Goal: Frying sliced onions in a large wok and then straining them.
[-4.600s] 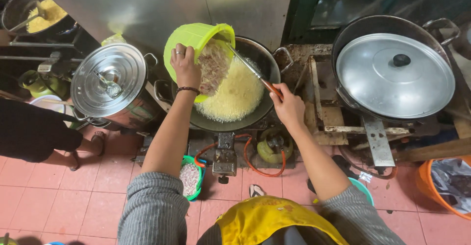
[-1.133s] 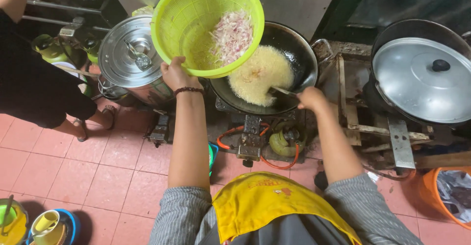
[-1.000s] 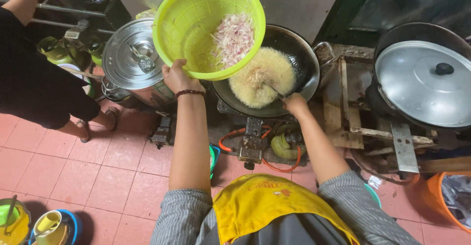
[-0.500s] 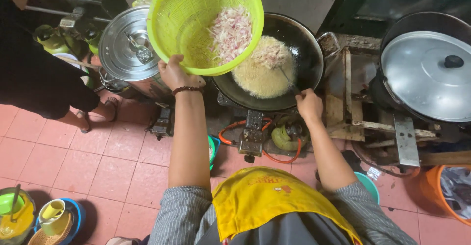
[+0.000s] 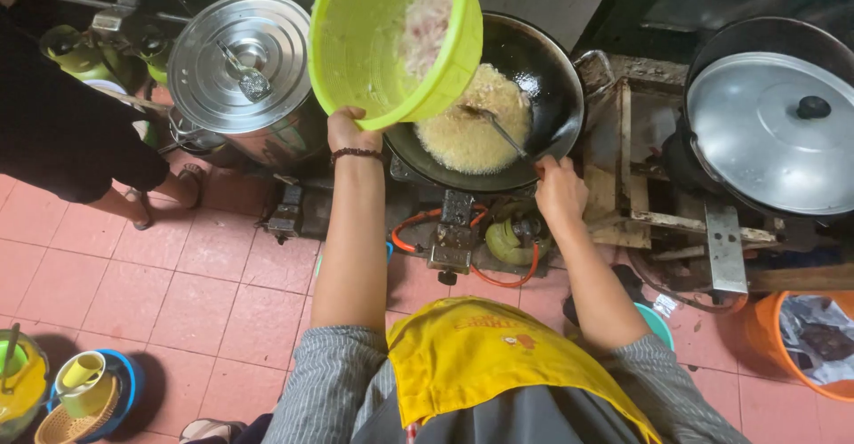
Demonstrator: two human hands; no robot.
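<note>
My left hand grips the rim of a lime-green plastic basin, held up and tilted over the left side of a black wok. Chopped pinkish-white pieces cling to the basin's inner wall. My right hand holds the handle of a metal spatula whose blade rests in the pale yellow grainy mass in the wok. The wok sits on a gas burner with orange hoses.
A steel stockpot with a lid stands left of the wok. A large lidded pan sits at right on a wooden frame. A person in black stands at left. Orange bucket at lower right; bowls and cups at lower left.
The basin has stayed raised beside the wok since one second ago. My right hand has drawn back toward the wok's near rim while stirring. The view has shifted slightly.
</note>
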